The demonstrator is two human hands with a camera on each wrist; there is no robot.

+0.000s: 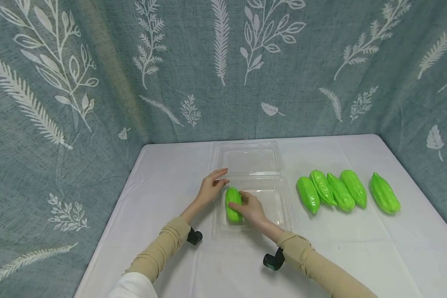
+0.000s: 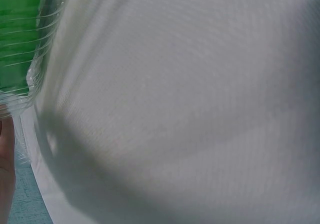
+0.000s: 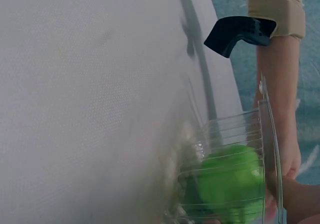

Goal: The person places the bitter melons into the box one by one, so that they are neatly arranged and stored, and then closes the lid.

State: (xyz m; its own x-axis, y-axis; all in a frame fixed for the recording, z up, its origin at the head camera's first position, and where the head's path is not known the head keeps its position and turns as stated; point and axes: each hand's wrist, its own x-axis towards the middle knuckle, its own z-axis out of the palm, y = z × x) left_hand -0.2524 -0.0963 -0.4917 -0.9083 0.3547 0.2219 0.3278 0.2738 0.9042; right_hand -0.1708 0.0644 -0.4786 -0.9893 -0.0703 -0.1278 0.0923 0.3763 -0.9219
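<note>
Head: the right hand [image 1: 251,210] pinches a green vegetable [image 1: 232,200] between thumb and fingers, in the left part of a clear plastic box [image 1: 270,203]. The left hand [image 1: 209,188] holds nothing, fingers loosely extended at the box's left edge; contact is unclear. Five other green vegetables [image 1: 340,192] lie right of the box.

Left wrist: the vegetable shows through the box's ribbed wall.

Right wrist: it shows there too, near a sleeved arm [image 3: 277,69].

From where I stand, the right hand [image 1: 251,208] hides part of the green vegetable [image 1: 232,198]; the left wrist view's edge cuts off the left hand [image 2: 6,171] and clear box [image 2: 49,31].
</note>
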